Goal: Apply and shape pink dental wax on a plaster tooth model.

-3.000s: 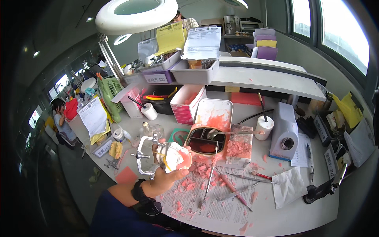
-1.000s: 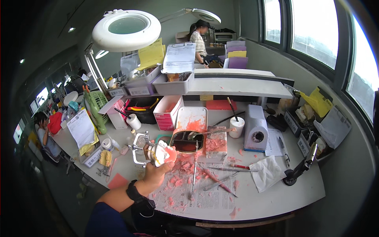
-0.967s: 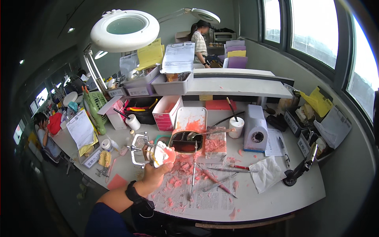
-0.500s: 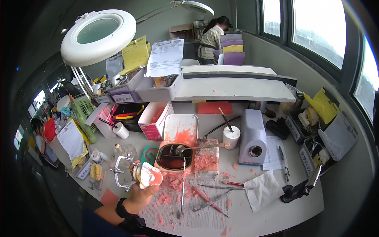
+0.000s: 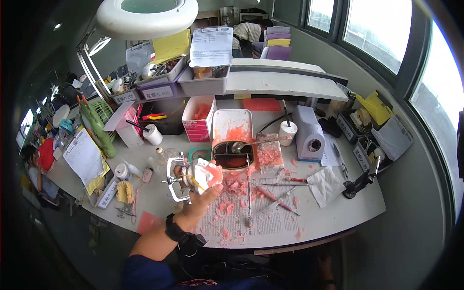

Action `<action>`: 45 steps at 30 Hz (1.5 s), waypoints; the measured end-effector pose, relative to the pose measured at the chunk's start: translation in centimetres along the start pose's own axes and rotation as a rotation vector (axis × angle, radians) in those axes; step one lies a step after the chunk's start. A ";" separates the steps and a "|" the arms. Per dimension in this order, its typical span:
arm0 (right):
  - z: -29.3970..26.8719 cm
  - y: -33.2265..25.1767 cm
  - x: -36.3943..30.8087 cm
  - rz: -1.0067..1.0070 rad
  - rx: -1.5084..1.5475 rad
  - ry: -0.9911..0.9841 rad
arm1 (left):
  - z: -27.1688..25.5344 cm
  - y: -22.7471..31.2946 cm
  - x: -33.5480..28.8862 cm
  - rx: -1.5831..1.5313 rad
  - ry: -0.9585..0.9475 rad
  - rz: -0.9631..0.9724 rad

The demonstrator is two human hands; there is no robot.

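My left hand (image 5: 199, 205) is closed around a dental articulator (image 5: 170, 181), raised over the left front of the bench. Mounted in its metal frame is a white plaster model (image 5: 202, 175) with pink wax along its edge. Right beside it stands a wax pot (image 5: 238, 169) with dark, liquid-looking compartments; a metal spoon (image 5: 238, 147) lies across it. A long metal wax tool (image 5: 249, 193) rests from the pot onto newspaper. Low in the dimness below the bench edge is what seems to be my right hand (image 5: 326, 267); its fingers cannot be made out.
Pink wax shavings (image 5: 227, 205) litter the newspaper. Several carving tools (image 5: 278, 198) lie near a white tissue (image 5: 325, 186). A magnifier lamp (image 5: 145, 24) overhangs the back left. A grey-blue machine (image 5: 308, 130) and case trays (image 5: 360, 154) stand right. Another person (image 5: 247, 33) sits beyond.
The view has shifted and tipped downward, showing the bench's front edge. My left hand still holds the articulator, now turned somewhat. The person at the back has bent lower.
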State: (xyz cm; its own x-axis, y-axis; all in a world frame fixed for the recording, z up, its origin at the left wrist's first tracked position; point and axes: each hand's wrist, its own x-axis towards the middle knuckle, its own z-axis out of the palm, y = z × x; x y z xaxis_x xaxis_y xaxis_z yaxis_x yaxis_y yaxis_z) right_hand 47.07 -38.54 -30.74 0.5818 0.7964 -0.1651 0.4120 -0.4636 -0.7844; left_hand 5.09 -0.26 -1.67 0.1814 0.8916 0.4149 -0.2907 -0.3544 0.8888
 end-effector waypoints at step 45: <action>1.5 -52.1 14.5 -0.994 -0.103 -0.338 | 0.8 -0.4 1.9 -0.027 0.097 0.109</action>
State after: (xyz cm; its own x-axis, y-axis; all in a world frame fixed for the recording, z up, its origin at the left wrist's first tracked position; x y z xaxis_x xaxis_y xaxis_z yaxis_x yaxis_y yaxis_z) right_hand 32.93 -2.26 6.86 -0.2694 0.8957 0.3537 0.6631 0.4388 -0.6063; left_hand 6.32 1.39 -1.09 0.0564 0.8718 0.4865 -0.3292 -0.4438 0.8335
